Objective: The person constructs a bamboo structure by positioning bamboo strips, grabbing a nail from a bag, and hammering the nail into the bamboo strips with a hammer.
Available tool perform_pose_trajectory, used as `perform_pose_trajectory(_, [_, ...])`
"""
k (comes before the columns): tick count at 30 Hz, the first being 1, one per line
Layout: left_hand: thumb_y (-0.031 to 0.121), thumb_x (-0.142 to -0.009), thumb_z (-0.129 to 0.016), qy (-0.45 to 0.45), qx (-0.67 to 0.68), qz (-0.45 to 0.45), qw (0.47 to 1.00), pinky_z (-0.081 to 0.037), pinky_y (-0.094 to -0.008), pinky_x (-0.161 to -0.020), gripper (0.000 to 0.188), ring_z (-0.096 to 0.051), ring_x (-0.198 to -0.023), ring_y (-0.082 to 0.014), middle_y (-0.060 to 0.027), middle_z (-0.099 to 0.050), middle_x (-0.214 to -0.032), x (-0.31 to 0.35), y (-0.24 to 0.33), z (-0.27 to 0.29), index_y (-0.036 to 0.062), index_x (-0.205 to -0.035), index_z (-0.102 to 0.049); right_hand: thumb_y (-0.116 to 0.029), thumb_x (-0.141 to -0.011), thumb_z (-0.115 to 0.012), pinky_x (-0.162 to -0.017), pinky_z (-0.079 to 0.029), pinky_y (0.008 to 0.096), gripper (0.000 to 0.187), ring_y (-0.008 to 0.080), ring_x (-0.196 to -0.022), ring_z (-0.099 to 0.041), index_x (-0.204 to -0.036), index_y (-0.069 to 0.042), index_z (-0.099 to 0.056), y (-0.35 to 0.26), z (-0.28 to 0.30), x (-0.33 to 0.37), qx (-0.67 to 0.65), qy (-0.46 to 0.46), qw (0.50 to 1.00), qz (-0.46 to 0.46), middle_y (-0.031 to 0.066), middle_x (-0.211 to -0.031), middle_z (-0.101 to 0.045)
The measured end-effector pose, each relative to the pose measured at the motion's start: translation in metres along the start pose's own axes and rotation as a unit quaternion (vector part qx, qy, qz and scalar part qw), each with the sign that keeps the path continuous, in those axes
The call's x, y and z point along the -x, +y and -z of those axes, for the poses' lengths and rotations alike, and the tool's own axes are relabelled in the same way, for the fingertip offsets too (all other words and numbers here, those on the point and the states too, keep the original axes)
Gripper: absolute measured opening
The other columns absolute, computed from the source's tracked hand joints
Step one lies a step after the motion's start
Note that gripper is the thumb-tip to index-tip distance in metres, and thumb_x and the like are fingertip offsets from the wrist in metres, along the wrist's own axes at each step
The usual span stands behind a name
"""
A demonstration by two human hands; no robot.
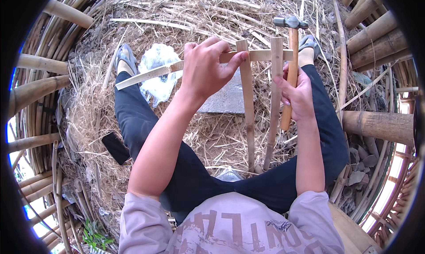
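Observation:
My left hand (206,70) is closed around a long pale bamboo strip (148,76) that runs crosswise, its thumb near where the strip meets an upright bamboo slat (249,108). A second upright slat (275,94) crosses the strip farther right. My right hand (297,91) is wrapped round the wooden handle of a hammer (292,46), head upward, and its thumb presses against the second slat. Behind the strip, a flat grey slab (225,95) lies on the ground between my legs. Whether the slats are fastened to the strip I cannot tell.
Dry straw (212,139) covers the ground. A crumpled clear plastic bag (159,72) lies by my left foot, and a black phone (116,148) beside my left leg. Bamboo poles (380,125) stand on both sides; broken stones (358,174) lie at the right.

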State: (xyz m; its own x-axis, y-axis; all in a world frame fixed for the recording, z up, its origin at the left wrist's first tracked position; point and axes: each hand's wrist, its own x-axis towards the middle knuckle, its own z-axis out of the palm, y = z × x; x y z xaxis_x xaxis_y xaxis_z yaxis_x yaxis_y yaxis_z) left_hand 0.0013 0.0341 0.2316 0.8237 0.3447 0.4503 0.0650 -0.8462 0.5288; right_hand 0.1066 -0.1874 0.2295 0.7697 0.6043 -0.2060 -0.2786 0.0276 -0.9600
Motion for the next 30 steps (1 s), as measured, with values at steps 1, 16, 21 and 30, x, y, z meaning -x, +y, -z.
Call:
perform_pose_trajectory(1, [0.046,-0.087,-0.074,-0.002,-0.014,0.001,1.0,-0.034,-0.0362,-0.072,0.043,-0.056,-0.061,-0.0206,-0.0033,-0.062,-0.068,-0.001,-0.002,-0.001,0.0061,-0.074,-0.067,-0.01,-0.082,-0.083,-0.038,-0.033,0.0166,0.039,-0.0009,-0.049,-0.043,-0.103,-0.009,-0.051,0.005,0.001,-0.002,0.0,-0.001,1.0,0.0,-0.004,-0.081,-0.054])
perform_pose_trajectory(16, [0.04,-0.092,-0.069,-0.039,-0.023,0.004,0.999,-0.039,-0.0385,-0.082,0.032,-0.066,-0.075,-0.0202,-0.0053,-0.07,-0.085,-0.001,-0.016,-0.024,0.0088,-0.099,-0.068,-0.011,-0.084,-0.081,-0.043,-0.035,0.0171,0.042,-0.0009,-0.05,-0.042,-0.107,-0.009,-0.045,0.039,0.023,-0.022,-0.031,0.044,0.997,-0.049,-0.0064,-0.073,-0.052])
perform_pose_trajectory(21, [0.033,-0.091,-0.069,-0.022,-0.035,-0.008,0.999,-0.041,-0.04,-0.087,0.033,-0.067,-0.089,-0.0214,-0.0087,-0.069,-0.099,-0.002,-0.017,-0.023,0.0079,-0.113,-0.065,-0.011,-0.084,-0.081,-0.043,-0.035,0.0173,0.042,-0.0007,-0.05,-0.041,-0.107,-0.009,-0.045,0.047,0.027,-0.026,-0.037,0.042,0.997,-0.047,-0.0062,-0.073,-0.053])
perform_pose_trajectory(30, [0.026,-0.089,-0.07,0.005,-0.073,-0.066,0.995,-0.047,-0.0437,-0.088,0.041,-0.063,-0.101,-0.0286,-0.0129,-0.064,-0.112,0.005,-0.011,0.003,0.0028,-0.122,-0.061,-0.013,-0.088,-0.079,-0.042,-0.033,0.0183,0.037,-0.0002,-0.049,-0.039,-0.105,-0.011,-0.046,0.055,0.038,-0.034,-0.039,0.069,0.996,-0.049,-0.0059,-0.073,-0.051])
